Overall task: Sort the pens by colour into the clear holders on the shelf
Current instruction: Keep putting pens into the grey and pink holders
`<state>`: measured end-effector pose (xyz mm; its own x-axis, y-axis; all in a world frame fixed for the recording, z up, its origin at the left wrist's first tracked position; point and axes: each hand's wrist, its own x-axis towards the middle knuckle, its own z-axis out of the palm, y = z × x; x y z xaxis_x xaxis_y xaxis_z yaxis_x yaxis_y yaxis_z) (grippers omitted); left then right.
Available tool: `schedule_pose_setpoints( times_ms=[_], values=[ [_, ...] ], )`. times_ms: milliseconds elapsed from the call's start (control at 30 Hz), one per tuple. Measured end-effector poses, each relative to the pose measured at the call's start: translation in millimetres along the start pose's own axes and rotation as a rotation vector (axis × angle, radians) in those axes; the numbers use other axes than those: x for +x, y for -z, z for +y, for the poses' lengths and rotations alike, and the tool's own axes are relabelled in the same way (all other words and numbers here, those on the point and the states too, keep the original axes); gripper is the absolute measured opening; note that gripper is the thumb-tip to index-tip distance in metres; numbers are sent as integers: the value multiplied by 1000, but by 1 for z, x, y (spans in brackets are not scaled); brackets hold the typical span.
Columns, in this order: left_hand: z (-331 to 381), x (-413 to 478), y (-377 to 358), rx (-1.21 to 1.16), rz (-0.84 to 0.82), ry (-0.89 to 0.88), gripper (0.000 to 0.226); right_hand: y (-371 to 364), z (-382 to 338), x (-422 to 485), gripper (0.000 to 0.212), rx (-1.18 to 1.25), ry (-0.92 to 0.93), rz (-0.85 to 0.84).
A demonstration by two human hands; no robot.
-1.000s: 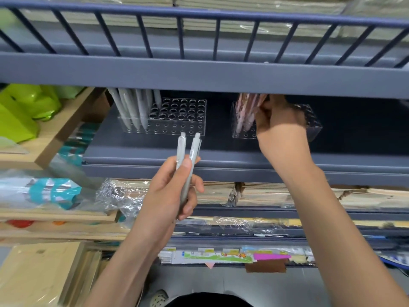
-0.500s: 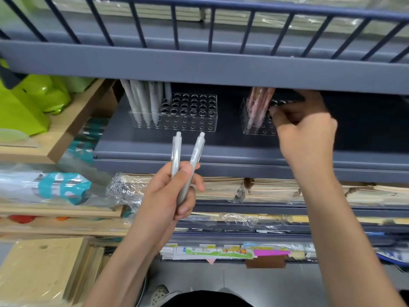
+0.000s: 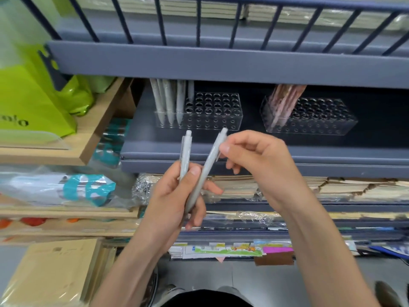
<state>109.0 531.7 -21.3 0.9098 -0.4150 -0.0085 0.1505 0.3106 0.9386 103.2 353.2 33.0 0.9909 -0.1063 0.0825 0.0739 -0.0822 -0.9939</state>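
Just below the left holder [image 3: 212, 121], the left hand [image 3: 170, 193] grips two grey pens [image 3: 186, 151] by their lower barrels while the right hand [image 3: 263, 165] pinches the clip end of one, and they look light, stiff and slick, so a firm mid-barrel pinch should suit.

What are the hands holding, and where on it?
The left hand grips two grey pens by their lower barrels; the right hand pinches the tilted pen near its clip.

A grey-blue metal shelf unit [image 3: 221, 63] with a barred rail [image 3: 199, 21] stood beside a wooden shelf [image 3: 93, 138] bearing lime-green bags [image 3: 33, 96]. Wrapped notebook stacks [image 3: 332, 187] lay lower, above a grey floor [image 3: 265, 284].
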Motion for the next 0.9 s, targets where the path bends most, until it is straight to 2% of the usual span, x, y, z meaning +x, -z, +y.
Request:
schedule_pose_setpoints(
  times_ms=[167,233,367,467,600,767,900],
  values=[
    [8,-5,21,36,-6,-5,23,-20,-4,4,2,107,79,228],
    [12,-7,29,17,-5,18,21,-33,-3,2,2,121,87,187],
    [15,-10,45,2,-1,49,22,-56,8,-4,17,105,60,51],
    [15,-13,53,23,-25,69,22,-61,13,-6,20,99,25,25],
    [15,-12,57,21,-40,79,23,-61,9,-4,14,97,58,34],
    [15,-9,67,-49,-7,69,34,-51,-4,13,5,94,130,287],
    [16,-10,75,-43,30,64,34,-42,-15,38,4,15,221,493]
  ],
)
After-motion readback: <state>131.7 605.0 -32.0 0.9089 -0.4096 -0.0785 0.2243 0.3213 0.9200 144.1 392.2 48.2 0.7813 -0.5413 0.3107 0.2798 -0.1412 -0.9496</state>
